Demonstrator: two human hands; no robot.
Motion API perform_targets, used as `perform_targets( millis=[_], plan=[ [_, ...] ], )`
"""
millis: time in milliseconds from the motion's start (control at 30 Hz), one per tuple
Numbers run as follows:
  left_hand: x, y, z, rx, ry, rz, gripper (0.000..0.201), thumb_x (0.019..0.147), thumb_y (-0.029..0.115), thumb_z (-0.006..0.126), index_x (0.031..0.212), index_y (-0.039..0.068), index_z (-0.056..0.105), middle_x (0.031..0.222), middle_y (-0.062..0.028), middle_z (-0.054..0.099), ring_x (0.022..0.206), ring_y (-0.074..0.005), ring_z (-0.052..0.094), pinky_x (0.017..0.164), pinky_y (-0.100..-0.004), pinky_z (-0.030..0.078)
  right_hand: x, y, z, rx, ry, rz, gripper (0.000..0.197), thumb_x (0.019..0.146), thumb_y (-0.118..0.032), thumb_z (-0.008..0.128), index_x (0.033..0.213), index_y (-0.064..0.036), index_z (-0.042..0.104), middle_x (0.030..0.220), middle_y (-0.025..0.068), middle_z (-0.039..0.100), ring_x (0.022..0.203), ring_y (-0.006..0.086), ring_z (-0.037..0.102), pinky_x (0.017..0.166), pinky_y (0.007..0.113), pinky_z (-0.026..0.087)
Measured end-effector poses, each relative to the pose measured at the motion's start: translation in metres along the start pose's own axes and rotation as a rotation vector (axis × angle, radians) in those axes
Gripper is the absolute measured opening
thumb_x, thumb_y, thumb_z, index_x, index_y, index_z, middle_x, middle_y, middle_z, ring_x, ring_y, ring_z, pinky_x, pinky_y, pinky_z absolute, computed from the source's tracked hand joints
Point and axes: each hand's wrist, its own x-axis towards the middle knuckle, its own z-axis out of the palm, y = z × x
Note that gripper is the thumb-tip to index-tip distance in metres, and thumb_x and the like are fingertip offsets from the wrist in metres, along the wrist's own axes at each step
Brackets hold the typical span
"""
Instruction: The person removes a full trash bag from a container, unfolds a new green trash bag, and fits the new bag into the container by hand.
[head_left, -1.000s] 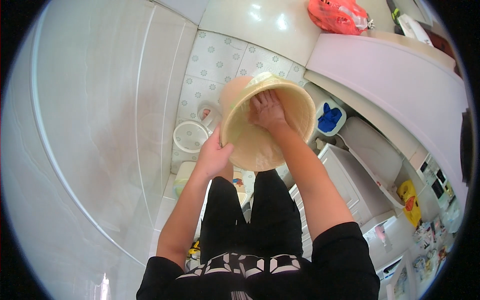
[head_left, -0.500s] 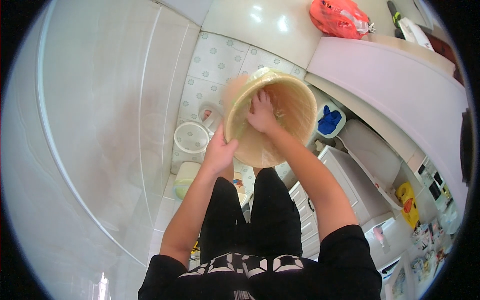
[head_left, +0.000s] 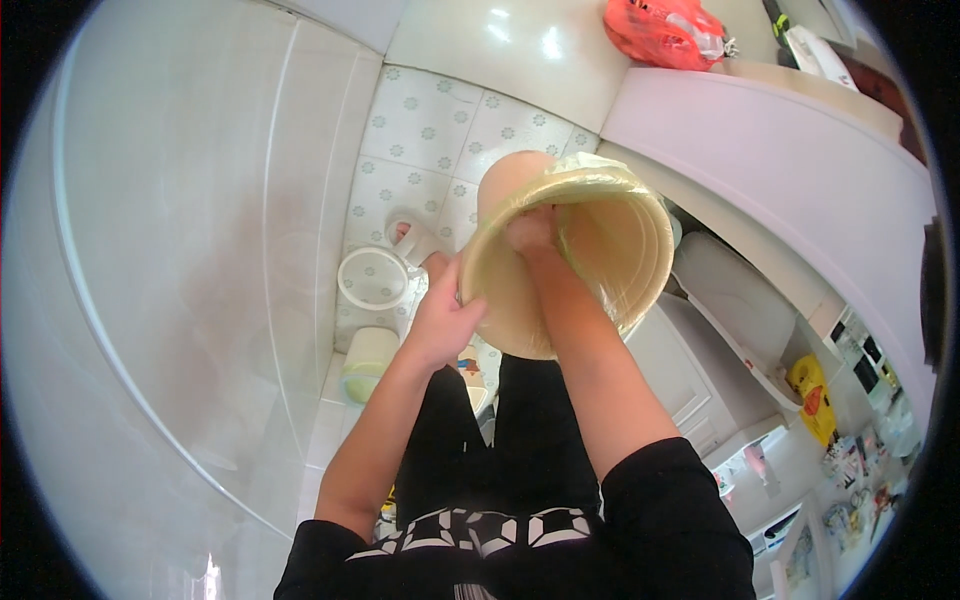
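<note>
A beige waste bin is held tilted in front of me, its mouth turned toward me and to the right. A thin, pale yellow-green plastic bag lines it and folds over the rim. My left hand grips the near left rim, thumb on the lined inside and the fingers mostly hidden behind the wall. Deep inside the bin is my right hand, against the lining at the left inner wall. Its fingers are too hidden to make out.
On the patterned tile floor lie a white ring and, behind it, a slippered foot. A pale green container stands near the left wall. A red plastic bag sits on the far counter. White cabinets and a yellow bag are at right.
The bin has tipped and shifted right, showing more of its outer side. My right hand has reached deeper into it, and my left hand has stayed on the rim.
</note>
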Motion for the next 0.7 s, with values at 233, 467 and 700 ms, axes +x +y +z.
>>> perform_targets(
  millis=[233,467,700],
  plan=[
    [0.000,0.003,0.001,0.012,-0.050,-0.056,0.072,0.079,-0.009,0.053,0.148,0.002,0.037,0.135,-0.0082,0.055,0.123,-0.0171,0.053,0.103,-0.0314,0.042,0.009,0.018,0.009,0.276,-0.090,-0.006,0.086,0.091,-0.073,0.035,0.152,-0.0122,0.039,0.157,0.0135,0.036,0.146,0.0363,0.028,0.117,0.066,0.009],
    [0.006,-0.009,-0.010,0.040,0.025,0.023,0.066,0.083,-0.003,0.053,0.148,0.003,0.040,0.132,-0.0095,0.058,0.119,-0.0162,0.056,0.101,-0.0290,0.043,0.010,0.002,-0.022,0.133,0.035,-0.087,0.077,0.090,-0.055,0.051,0.152,-0.0103,0.036,0.156,0.0187,0.034,0.147,0.0364,0.024,0.121,0.055,0.014],
    [0.005,0.005,-0.017,-0.036,0.061,0.064,0.066,0.083,-0.008,0.052,0.147,0.003,0.039,0.133,-0.0058,0.056,0.122,-0.0164,0.054,0.102,-0.0316,0.043,0.010,-0.001,-0.049,0.765,0.274,-0.107,0.067,0.083,-0.028,0.067,0.143,-0.0072,0.045,0.145,0.0220,0.047,0.135,0.0381,0.043,0.112,0.045,0.036]
  ],
)
